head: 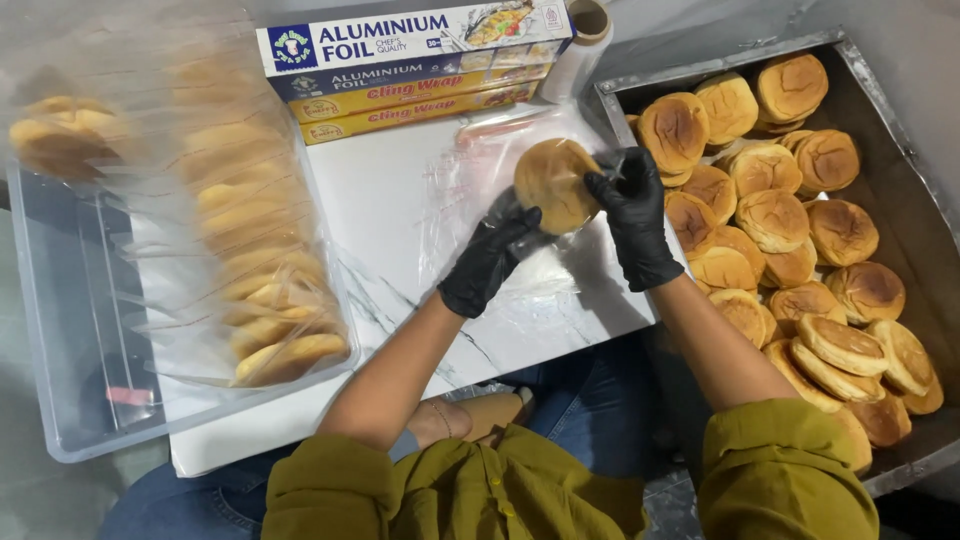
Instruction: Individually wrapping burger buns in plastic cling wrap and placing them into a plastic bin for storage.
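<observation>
At the middle of the white marble-patterned table (400, 210), head view: one round bun (553, 184), golden-brown, domed, smooth-crusted, held just above a loose sheet of clear film (480, 170) that spreads over the table top.

Left hand (490, 262), black-gloved: fingers closed on the film below and beside the bun, pinching it up toward the bun's lower edge. Right hand (634, 213), black-gloved: fingers curled shut against the bun's right side, gripping bun and film together.

Step in hand, by judgement: wrapping a single bun in film, the sheet not yet drawn fully round it. The next move seems to call for pulling the film taut over the crown without crushing the soft crumb.

Far edge of the table: stacked long boxes (410, 65) of foil and wrap, a film roll (585, 45) beside them. Off the right edge: metal tray (900, 200) heaped with unwrapped buns (775, 215). Off the left edge: clear plastic bin (70, 400) holding a row of wrapped buns (260, 270) stood on edge.
</observation>
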